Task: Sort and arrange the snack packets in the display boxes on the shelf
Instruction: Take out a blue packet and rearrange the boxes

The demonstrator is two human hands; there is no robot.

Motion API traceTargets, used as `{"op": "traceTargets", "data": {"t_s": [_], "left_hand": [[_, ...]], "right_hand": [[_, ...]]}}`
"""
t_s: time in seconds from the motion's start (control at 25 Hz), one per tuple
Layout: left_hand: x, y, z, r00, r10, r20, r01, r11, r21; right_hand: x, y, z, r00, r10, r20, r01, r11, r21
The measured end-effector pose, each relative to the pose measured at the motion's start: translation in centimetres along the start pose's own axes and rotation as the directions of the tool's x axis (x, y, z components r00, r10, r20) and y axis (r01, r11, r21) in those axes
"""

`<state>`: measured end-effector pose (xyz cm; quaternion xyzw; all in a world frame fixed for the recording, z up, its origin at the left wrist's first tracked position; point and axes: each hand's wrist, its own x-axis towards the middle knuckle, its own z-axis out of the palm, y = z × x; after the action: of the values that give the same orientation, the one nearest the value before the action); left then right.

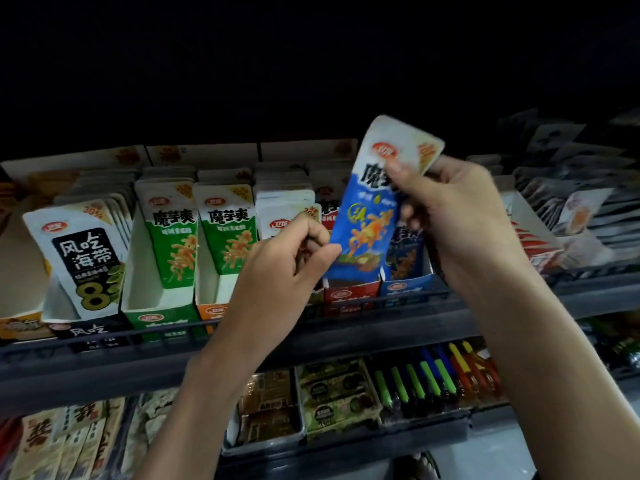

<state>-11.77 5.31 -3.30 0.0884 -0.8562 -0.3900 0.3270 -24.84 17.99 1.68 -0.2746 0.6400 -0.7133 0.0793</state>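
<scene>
A blue and white snack packet (372, 209) is held up, tilted, in front of the upper shelf. My right hand (460, 220) grips its upper right side with the thumb across the front. My left hand (294, 258) pinches its lower left edge. Behind it stand a red display box (351, 294) and a blue display box (408, 287) holding more blue packets (405, 251). To the left are two green packets (175, 233) (230, 233) in a green box (156, 318) and an orange box (211, 311).
A black and white seaweed packet (85, 258) stands in a box at far left. Dark packets (571, 209) fill the shelf's right end. A grey shelf rail (381, 336) runs below. The lower shelf holds more snack trays (332, 400) and coloured lighters (436, 375).
</scene>
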Motion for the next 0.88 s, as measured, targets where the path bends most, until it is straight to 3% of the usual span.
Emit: {"op": "traceTargets", "data": {"t_s": [0.12,0.28,0.4,0.68,0.88], "left_hand": [[0.4,0.3,1.6,1.000,0.009,0.016,-0.009,0.999,0.046],[0.7,0.4,3.7,0.996,0.059,0.063,-0.069,0.982,0.178],[0.8,0.5,4.9,0.984,0.076,0.160,-0.127,0.934,0.335],[0.9,0.4,6.3,0.957,-0.006,0.289,-0.139,0.866,0.479],[0.9,0.1,6.4,0.951,-0.026,0.308,-0.155,0.823,0.547]], "right_hand": [[0.6,-0.5,-2.2,0.982,-0.125,-0.144,0.138,0.986,0.088],[0.9,-0.2,-3.7,0.951,-0.216,-0.220,0.226,0.974,0.019],[1.0,0.6,-4.0,0.950,-0.237,-0.205,0.228,0.971,-0.070],[2.0,4.0,-4.7,0.975,-0.189,-0.115,0.152,0.950,-0.271],[1.7,5.4,-4.7,0.999,-0.041,0.035,0.053,0.820,-0.570]]}}
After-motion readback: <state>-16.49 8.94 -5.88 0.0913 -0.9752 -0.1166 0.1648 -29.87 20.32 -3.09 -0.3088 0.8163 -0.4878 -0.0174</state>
